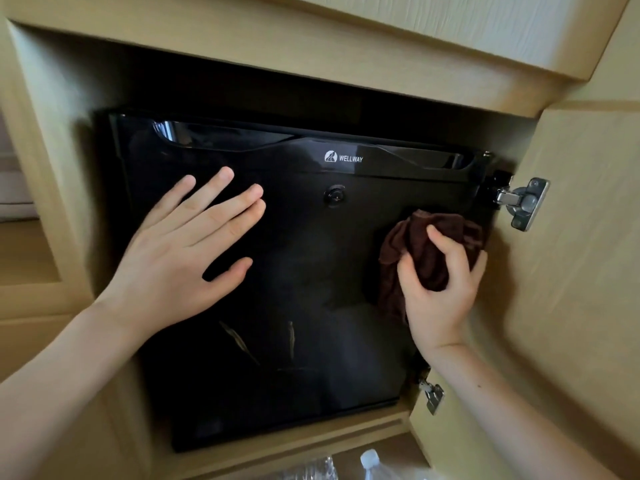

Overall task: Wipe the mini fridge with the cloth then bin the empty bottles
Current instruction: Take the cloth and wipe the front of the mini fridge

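The right hand (440,292) wads the limp, light brown cloth (426,237) in a closed grip on the slick mini fridge (311,271) door; left of that grip, the left hand (180,251) presses flat, empty

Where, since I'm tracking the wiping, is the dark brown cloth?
In the head view, the dark brown cloth is gripped by the right hand at the right side of the glossy black mini fridge.

We see warm, soft light, deep shadow above the mini fridge (304,271) at twelve o'clock, glare at eleven, edges bowed and blurred.
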{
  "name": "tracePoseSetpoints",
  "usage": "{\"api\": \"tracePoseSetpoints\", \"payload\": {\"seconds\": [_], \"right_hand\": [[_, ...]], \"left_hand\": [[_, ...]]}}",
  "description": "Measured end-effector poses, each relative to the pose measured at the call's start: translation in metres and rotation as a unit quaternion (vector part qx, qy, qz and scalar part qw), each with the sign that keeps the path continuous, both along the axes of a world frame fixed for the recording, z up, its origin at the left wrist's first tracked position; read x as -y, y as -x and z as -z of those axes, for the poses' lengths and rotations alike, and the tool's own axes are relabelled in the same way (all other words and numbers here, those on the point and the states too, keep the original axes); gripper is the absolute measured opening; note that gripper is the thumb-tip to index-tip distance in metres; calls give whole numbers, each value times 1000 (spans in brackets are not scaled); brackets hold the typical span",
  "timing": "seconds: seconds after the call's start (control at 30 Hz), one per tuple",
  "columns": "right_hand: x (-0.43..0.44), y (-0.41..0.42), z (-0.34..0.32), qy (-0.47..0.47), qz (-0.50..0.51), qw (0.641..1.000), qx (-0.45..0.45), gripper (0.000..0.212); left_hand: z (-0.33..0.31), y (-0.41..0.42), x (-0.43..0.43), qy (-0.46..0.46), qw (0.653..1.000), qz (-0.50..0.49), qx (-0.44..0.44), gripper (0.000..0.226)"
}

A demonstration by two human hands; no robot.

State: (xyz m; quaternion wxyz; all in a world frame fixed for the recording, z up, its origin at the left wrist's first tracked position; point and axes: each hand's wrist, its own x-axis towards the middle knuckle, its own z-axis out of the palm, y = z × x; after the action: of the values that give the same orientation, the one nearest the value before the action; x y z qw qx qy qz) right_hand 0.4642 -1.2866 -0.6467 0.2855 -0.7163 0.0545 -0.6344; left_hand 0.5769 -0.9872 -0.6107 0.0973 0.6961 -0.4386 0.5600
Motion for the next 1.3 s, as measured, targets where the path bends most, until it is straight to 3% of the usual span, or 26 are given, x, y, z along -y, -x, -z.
{"api": "tracePoseSetpoints", "payload": {"seconds": [0.13, 0.27, 0.37, 0.67, 0.83, 1.0, 1.1, 1.3], "right_hand": [[-55, -13, 11, 116, -82, 990, 3, 40], [-94, -23, 28, 252, -165, 950, -81, 39], [-89, -24, 24, 302, -181, 930, -108, 39], [-33, -12, 1, 143, -102, 984, -5, 39], [-46, -21, 18, 159, -124, 979, 11, 37], [-61, -22, 60, 289, -203, 932, -84, 37], [-59, -19, 67, 308, -215, 919, -120, 35], [-58, -19, 17, 222, -183, 957, -43, 35]], "left_hand": [[-2, 3, 1, 4, 1000, -1, -2, 55], [-3, 4, -2, -17, 1000, -2, -8, 55], [-5, 5, -7, -36, 999, -11, -10, 56], [7, 5, -5, -43, 999, 10, -20, 50], [6, 6, -4, -43, 999, 13, -24, 48], [6, 8, -4, -47, 998, 8, -32, 48], [4, 10, -5, -56, 998, 2, -36, 49], [3, 11, -11, -93, 995, -16, -33, 51]]}}
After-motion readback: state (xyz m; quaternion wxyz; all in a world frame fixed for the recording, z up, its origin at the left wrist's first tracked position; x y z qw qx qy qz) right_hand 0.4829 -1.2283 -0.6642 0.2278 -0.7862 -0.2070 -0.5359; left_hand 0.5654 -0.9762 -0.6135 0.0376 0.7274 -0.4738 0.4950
